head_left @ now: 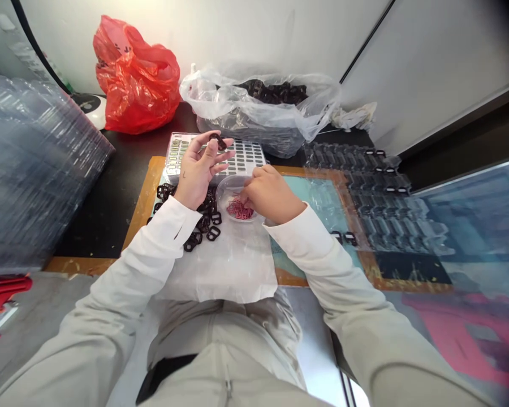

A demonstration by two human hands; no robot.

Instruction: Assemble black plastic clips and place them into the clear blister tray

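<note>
Pinched between the thumb and fingers of my left hand (200, 168) is a small dark plastic buckle (218, 141), raised over the front of a white tray (246, 157) with rows of small metallic pieces. My right hand (270, 193) dips into a clear round bowl (224, 192); its fingers are closed at a heap of small pink pins (240, 209). Whatever they pinch is hidden. Below my left wrist lies a pile of similar dark buckles (203, 223) on a white sheet (233, 263).
Behind the tray stand a red plastic bag (138, 85) and a clear bag (254, 121) of dark parts. Stacked clear trays (34, 169) rise at the left. On the right, clear moulded trays (390, 212) hold a few dark buckles; two more buckles (343, 238) lie near my right sleeve.
</note>
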